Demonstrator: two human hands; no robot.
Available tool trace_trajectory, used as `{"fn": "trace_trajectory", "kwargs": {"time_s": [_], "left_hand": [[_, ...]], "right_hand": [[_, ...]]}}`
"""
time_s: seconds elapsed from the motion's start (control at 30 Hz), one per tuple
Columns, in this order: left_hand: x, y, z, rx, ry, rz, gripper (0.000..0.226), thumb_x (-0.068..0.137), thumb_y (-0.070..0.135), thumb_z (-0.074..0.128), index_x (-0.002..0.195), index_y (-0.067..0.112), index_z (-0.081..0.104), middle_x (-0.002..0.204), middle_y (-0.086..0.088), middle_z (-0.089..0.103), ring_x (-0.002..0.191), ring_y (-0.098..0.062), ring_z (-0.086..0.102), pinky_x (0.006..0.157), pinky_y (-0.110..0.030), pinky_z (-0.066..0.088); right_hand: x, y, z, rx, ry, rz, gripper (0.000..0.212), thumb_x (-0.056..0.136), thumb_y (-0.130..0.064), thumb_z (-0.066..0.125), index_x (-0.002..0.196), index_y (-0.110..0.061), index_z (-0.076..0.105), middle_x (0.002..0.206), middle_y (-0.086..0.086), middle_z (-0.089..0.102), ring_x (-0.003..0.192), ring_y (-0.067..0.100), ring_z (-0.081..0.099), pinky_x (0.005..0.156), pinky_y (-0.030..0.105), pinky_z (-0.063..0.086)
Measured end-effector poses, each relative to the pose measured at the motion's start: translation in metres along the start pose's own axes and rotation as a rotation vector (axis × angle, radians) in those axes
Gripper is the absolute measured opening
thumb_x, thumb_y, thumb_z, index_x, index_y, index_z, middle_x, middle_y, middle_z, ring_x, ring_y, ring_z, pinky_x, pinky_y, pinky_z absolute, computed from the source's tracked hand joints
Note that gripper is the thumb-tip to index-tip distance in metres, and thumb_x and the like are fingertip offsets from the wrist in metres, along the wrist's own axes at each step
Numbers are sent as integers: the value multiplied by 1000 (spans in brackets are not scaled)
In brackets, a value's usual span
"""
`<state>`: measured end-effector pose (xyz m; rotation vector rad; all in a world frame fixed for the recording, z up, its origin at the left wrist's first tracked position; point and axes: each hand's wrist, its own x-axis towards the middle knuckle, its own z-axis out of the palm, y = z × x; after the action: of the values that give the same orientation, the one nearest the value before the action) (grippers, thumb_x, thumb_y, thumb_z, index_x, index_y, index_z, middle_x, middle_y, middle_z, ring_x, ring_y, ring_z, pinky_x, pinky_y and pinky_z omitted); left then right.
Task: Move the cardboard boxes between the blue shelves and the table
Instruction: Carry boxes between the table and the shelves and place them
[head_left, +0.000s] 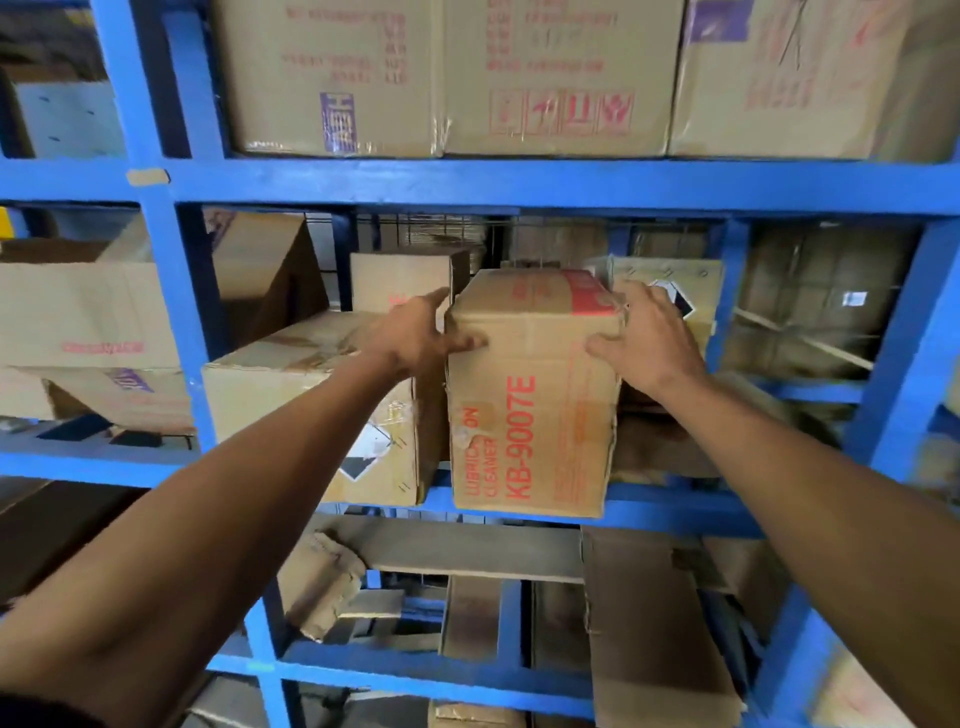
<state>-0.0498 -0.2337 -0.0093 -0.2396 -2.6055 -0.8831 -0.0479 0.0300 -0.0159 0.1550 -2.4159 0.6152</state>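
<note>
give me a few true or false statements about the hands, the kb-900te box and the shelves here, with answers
1. Both hands grip the KB-900TE box, the left hand on its left side and the right hand on its right. True.
2. The box stands on the top shelf. False: it is on the middle level of the blue shelves, with its front past the edge.
3. The print on the box is red. True.
4. The level above holds no boxes. False: large cardboard boxes stand side by side there.
5. Another box sits just left of the held one. True.
</note>
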Motion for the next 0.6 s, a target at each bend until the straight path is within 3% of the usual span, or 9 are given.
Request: {"fn": "trace_trajectory", "kwargs": {"time_s": [0.13,0.27,0.3,0.4,0.47,0.6], "left_hand": [[19,8,11,-45,-78,-41,79,83,34,78,149,13,40,128,2,59,115,-15,56,88,-20,44],[22,6,21,-30,-22,-55,81,70,51,85,135,17,52,117,-1,67,106,-22,65,93,-42,54],[19,9,24,-35,-11,-45,81,69,53,84,134,17,52,117,-1,67,104,-21,65,92,-41,55],[4,20,36,-138,-14,-56,80,78,28,84,144,8,42,115,2,60,95,-10,58,74,-8,49],[-11,29,42,-169,13,-20,84,81,19,81,149,4,36,112,4,55,91,-5,56,64,0,43],[-51,38,50,-255,33,32,79,80,29,83,145,13,42,121,5,63,112,-17,64,84,-16,53]], "right_hand": [[14,21,5,109,-116,-40,80,80,-35,80,148,-16,44,147,9,50,131,27,51,102,34,43],[21,36,14,284,-189,-6,99,76,-37,85,156,-16,31,151,5,48,138,24,45,113,36,38],[20,40,15,306,-189,0,101,74,-38,86,156,-16,30,150,5,50,137,23,47,113,37,39],[10,49,9,320,-187,14,102,74,-35,87,157,-18,29,151,3,50,137,21,47,113,33,38],[-4,52,0,327,-181,29,100,76,-34,86,157,-19,29,152,1,48,138,20,46,112,32,37],[-45,51,-25,333,-140,40,97,75,-32,87,155,-22,34,143,-4,57,131,17,53,106,30,41]]}}
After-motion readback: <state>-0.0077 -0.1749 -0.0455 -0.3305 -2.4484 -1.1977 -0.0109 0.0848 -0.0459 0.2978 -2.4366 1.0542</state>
